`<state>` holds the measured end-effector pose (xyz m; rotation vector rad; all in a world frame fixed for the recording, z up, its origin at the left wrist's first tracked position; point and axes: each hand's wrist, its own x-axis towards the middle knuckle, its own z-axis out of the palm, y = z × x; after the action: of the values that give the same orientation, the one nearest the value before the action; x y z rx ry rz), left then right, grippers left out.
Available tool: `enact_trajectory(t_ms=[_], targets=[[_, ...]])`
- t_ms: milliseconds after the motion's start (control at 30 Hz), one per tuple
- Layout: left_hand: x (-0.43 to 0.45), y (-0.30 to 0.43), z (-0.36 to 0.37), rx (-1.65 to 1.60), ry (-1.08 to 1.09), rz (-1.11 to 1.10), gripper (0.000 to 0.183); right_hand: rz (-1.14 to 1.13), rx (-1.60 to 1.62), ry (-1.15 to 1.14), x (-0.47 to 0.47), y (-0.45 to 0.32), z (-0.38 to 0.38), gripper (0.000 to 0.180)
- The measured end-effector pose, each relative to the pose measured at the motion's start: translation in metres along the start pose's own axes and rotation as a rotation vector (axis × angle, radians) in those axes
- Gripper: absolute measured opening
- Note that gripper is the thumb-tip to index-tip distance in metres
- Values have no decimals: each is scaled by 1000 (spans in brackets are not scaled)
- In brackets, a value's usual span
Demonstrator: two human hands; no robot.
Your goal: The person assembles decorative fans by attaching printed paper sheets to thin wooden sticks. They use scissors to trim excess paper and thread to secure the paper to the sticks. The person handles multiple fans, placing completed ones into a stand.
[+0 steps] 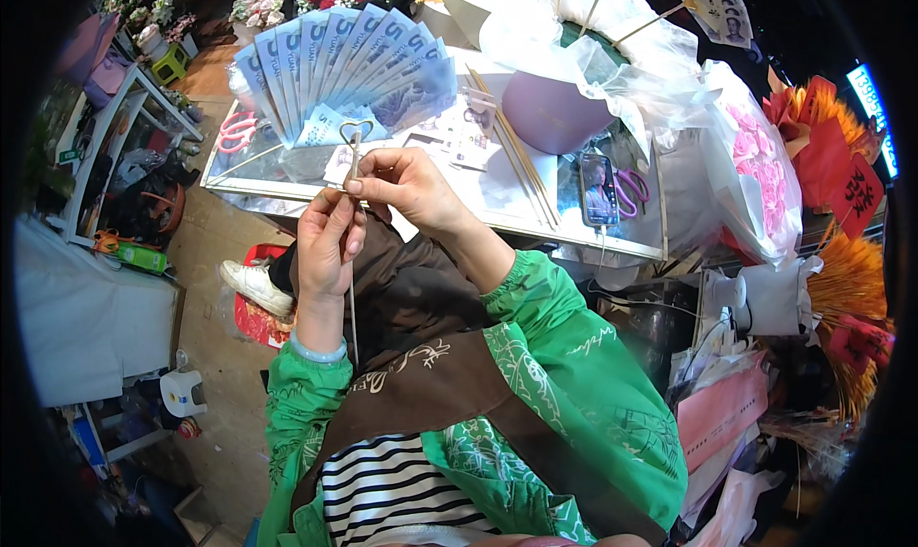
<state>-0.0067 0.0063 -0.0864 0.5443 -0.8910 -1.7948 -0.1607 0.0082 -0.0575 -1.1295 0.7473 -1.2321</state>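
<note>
In front of my lap, my left hand and my right hand meet around a thin stick. The stick's lower end runs down past my left wrist towards my apron. Above my fingertips stands a small heart-shaped metal piece, which seems to be at the stick's top; the join is hidden by my fingers. Just beyond it lies a fan of blue 5-yuan notes on the table, with a folded note at its base. More small printed notes lie right of the fan.
On the white table are bamboo sticks, a lilac container with white wrapping, a phone on a cable, purple-handled scissors and pink-handled scissors. A pink rose bouquet stands right. A white stool is lower left.
</note>
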Motion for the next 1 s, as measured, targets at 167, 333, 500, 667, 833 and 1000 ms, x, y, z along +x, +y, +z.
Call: enact_trajectory(t_ms=[167, 333, 500, 667, 833, 1000], targets=[[4, -9, 5, 277, 130, 141, 13, -174, -259, 207, 2, 12, 8, 14], [0, -10, 2, 185, 136, 219, 12, -61, -100, 118, -1, 14, 9, 14], [-2, -6, 0, 203, 86, 171, 11, 31, 126, -3, 0, 8, 4, 16], [-1, -6, 2, 182, 61, 112, 13, -31, -62, 87, -1, 9, 3, 13], [-1, -5, 2, 220, 47, 130, 14, -43, -57, 111, 0, 13, 6, 11], [-3, 0, -1, 60, -14, 26, 13, 3, 5, -10, -1, 9, -3, 18]])
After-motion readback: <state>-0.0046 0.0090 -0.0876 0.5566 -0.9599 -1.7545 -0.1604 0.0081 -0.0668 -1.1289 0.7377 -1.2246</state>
